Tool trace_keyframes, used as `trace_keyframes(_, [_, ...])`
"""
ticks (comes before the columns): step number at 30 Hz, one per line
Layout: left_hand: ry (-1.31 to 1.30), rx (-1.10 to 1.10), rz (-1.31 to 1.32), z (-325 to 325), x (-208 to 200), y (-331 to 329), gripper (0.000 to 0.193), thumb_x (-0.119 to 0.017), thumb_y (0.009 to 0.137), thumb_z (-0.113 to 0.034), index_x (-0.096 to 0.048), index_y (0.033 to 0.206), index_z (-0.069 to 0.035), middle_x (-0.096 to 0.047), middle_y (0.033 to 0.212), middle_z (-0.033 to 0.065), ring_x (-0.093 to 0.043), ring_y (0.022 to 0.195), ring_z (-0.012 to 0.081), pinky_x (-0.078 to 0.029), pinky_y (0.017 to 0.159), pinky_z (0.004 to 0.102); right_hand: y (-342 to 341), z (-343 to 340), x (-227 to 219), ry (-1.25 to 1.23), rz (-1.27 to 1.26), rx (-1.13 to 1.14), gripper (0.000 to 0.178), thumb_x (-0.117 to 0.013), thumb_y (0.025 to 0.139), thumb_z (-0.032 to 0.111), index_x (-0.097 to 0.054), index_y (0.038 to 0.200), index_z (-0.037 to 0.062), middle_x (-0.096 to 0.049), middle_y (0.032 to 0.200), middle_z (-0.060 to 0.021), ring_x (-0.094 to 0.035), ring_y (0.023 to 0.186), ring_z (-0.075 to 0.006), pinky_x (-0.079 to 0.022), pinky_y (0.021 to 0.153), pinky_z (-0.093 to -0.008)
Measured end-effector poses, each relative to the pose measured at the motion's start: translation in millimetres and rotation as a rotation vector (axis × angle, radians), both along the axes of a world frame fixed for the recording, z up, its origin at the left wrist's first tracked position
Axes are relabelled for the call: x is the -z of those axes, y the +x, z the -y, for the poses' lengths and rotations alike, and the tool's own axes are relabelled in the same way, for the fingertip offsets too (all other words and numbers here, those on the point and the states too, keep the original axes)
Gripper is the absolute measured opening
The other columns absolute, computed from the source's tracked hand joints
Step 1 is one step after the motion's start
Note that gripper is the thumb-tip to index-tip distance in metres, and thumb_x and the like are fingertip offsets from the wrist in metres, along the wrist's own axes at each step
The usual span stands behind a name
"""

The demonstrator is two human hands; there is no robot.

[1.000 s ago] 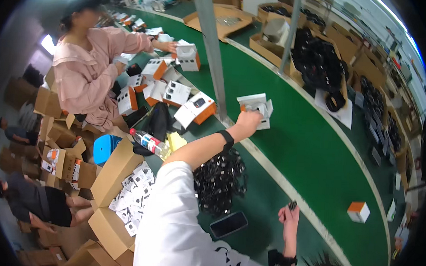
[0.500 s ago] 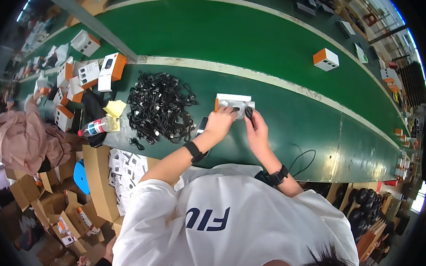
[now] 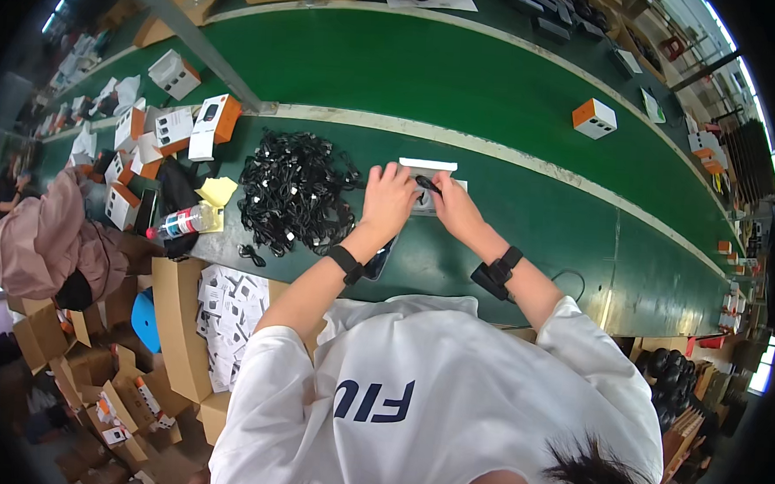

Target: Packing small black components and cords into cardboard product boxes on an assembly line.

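Note:
An open white box (image 3: 428,164) lies on the green bench in front of me, its flap raised at the far side. My left hand (image 3: 388,200) is closed at the box's left side and covers much of that edge. A small bundled black cable (image 3: 426,184) is over the box opening, pinched in the fingertips of my right hand (image 3: 457,208). Part of the box's inside shows below the cable; its contents are too small to make out. Left of my left hand lies a big heap of black cables (image 3: 289,193).
A dark phone-like device (image 3: 377,264) lies beside my left wrist. Farther left are a plastic bottle (image 3: 182,222), yellow paper (image 3: 217,191) and several orange-white boxes (image 3: 216,121). A carton of leaflets (image 3: 229,313) stands below the bench edge. Another person (image 3: 50,237) sits at the left.
My left hand has moved left and away from the box's inside to its side. My right hand has brought the cable leftward and farther over the box.

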State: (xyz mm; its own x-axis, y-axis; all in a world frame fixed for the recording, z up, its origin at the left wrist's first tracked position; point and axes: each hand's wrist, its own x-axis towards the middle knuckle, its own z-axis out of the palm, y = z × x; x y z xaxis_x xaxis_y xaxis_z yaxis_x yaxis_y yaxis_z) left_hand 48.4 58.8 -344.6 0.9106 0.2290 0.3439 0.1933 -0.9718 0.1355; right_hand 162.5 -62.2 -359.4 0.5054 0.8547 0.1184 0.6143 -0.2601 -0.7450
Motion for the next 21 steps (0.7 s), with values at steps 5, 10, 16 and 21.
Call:
trace_keyframes(5, [0.158, 0.061, -0.297, 8.2, -2.1, 8.4, 0.022, -0.063, 0.075, -0.026, -0.063, 0.091, -0.01, -0.053, 0.101, 0.003, -0.044, 0.099, 0.0203, -0.033, 0.08, 0.0356, 15.8, -13.4, -15.8, -0.2, 0.009, -0.077, 0.012, -0.059, 0.075, 0.002, -0.058, 0.087, -0.0004, -0.057, 0.085, -0.0175, -0.055, 0.09, -0.0344, -0.046, 0.071, -0.0394])
trace_keyframes(10, [-0.245, 0.084, -0.173, 11.9, 9.9, 5.1, 0.025, -0.067, 0.071, -0.017, -0.06, 0.092, -0.004, -0.049, 0.109, 0.0079, -0.044, 0.103, 0.0251, -0.04, 0.084, 0.0375, 15.8, -19.4, -10.0, -0.041, 0.618, -0.233, 0.014, -0.058, 0.071, 0.006, -0.061, 0.084, 0.0017, -0.053, 0.094, -0.0137, -0.056, 0.09, -0.0313, -0.049, 0.07, -0.04])
trace_keyframes(16, [-0.428, 0.185, 0.074, -1.8, 11.4, -3.4, 0.02, -0.065, 0.069, -0.008, -0.057, 0.086, -0.001, -0.051, 0.106, 0.0102, -0.05, 0.098, 0.0285, -0.045, 0.082, 0.0375, 22.1, -27.4, -8.9, -0.264, 0.475, -0.4, 0.021, -0.053, 0.073, 0.003, -0.059, 0.093, 0.0015, -0.05, 0.1, -0.0146, -0.053, 0.091, -0.0299, -0.047, 0.077, -0.0395])
trace_keyframes(21, [-0.385, 0.088, 0.12, 1.9, 20.6, 0.7, 0.013, -0.062, 0.069, -0.005, -0.058, 0.081, -0.001, -0.054, 0.1, 0.0092, -0.052, 0.093, 0.0281, -0.047, 0.077, 0.0364, 20.7, -31.4, 2.9, -0.208, 0.502, -0.444, 0.014, -0.054, 0.072, 0.003, -0.058, 0.085, -0.0009, -0.049, 0.107, -0.0147, -0.052, 0.094, -0.0302, -0.047, 0.079, -0.0381])
